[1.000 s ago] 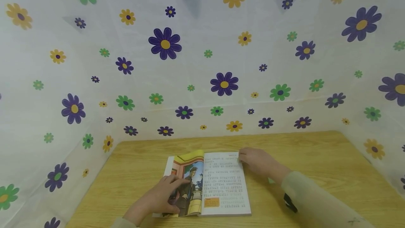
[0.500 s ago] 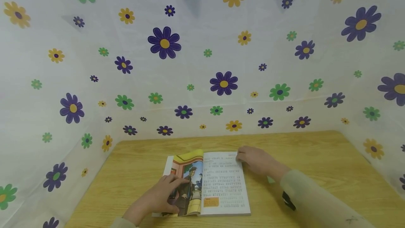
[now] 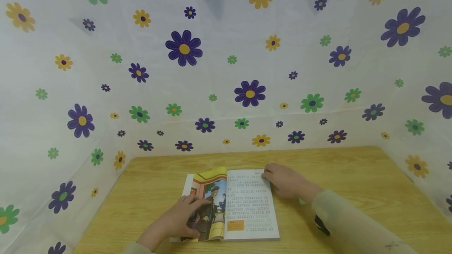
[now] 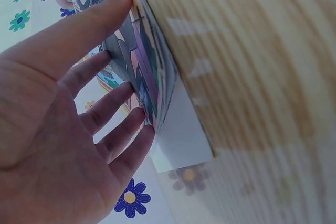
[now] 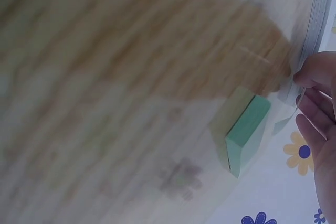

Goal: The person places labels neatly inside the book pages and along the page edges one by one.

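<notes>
An open book (image 3: pixel 251 207) lies on the wooden table, a colour picture on its left page and printed text on the right. Spread over the picture page, my left hand (image 3: pixel 181 216) holds it down. In the left wrist view its fingertips (image 4: pixel 122 90) rest along the curved page, the thumb near the edge. My right hand (image 3: pixel 287 181) is at the upper right corner of the text page. There, in the right wrist view, its thumb and fingers pinch a thin pale green sticky note (image 5: pixel 286 121) beside the page edges. The fingers mostly hide the note in the head view.
A green sticky note pad (image 5: pixel 249 121) sits on the table (image 3: pixel 353 183) just below the right forearm. A black device (image 3: pixel 322 224) is on the right wrist, below the sleeve. Flower-printed white sheeting (image 3: pixel 219 73) encloses the table at the back and both sides.
My right hand has shifted slightly left onto the page corner, and the slip seen at its fingertips is now covered. The left hand and the book keep their places.
</notes>
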`<state>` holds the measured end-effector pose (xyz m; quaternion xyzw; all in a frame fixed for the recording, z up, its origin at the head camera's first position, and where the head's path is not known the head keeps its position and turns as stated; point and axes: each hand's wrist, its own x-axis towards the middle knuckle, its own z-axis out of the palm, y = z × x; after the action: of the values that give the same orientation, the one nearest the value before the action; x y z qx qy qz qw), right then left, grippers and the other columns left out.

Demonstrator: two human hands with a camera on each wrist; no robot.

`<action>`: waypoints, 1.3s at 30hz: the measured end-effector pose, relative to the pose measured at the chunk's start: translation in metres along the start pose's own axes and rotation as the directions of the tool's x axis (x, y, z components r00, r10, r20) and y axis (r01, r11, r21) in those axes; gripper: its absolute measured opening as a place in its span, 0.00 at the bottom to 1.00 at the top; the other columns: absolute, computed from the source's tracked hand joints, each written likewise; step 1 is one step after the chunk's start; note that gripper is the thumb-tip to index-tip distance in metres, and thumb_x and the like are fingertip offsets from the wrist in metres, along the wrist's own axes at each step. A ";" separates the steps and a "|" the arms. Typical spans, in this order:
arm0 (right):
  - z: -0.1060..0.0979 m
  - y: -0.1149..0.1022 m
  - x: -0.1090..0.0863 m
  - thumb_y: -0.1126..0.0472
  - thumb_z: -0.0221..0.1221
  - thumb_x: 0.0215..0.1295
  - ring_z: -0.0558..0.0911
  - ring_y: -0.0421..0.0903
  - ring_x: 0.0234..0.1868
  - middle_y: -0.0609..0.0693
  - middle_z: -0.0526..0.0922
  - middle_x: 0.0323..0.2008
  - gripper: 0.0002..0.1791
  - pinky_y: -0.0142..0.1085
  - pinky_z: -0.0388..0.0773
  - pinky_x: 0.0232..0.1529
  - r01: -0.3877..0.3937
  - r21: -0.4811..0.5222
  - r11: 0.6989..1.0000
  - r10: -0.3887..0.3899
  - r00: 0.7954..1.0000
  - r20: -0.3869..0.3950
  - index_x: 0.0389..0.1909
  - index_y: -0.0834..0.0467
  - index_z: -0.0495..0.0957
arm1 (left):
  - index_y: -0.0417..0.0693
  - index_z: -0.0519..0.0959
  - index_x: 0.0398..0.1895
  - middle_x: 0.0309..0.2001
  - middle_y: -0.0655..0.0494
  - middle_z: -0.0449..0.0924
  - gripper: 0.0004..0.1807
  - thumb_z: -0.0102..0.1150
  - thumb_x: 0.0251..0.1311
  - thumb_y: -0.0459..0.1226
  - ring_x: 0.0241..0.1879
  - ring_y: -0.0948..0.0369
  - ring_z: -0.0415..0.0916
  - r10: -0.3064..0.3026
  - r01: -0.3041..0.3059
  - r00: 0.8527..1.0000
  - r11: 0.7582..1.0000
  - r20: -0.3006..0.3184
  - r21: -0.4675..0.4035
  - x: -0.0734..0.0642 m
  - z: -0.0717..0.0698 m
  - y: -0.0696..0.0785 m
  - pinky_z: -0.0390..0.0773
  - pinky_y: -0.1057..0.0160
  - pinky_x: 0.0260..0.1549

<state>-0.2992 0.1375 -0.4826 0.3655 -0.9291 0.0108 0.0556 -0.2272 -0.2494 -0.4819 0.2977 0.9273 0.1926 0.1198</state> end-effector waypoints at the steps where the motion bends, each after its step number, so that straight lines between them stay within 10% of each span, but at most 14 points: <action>1: 0.000 0.000 0.000 0.63 0.64 0.73 0.83 0.49 0.55 0.53 0.84 0.55 0.18 0.43 0.82 0.61 0.000 -0.001 1.000 0.000 1.000 -0.002 0.62 0.60 0.83 | 0.58 0.71 0.76 0.68 0.47 0.71 0.48 0.85 0.51 0.45 0.64 0.44 0.69 0.001 -0.001 1.000 1.000 0.001 -0.001 0.000 0.000 0.000 0.78 0.38 0.53; 39: -0.006 -0.006 -0.012 0.60 0.59 0.77 0.82 0.50 0.60 0.54 0.81 0.60 0.24 0.45 0.80 0.66 0.044 -0.064 0.997 -0.042 0.998 0.037 0.71 0.60 0.77 | 0.55 0.73 0.75 0.67 0.46 0.71 0.46 0.85 0.51 0.45 0.62 0.42 0.70 -0.005 0.005 1.000 1.000 0.018 0.018 -0.007 -0.010 0.018 0.78 0.37 0.52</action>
<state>-0.2858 0.1417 -0.4784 0.3835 -0.9217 -0.0268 0.0510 -0.2154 -0.2428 -0.4642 0.2981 0.9286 0.1815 0.1262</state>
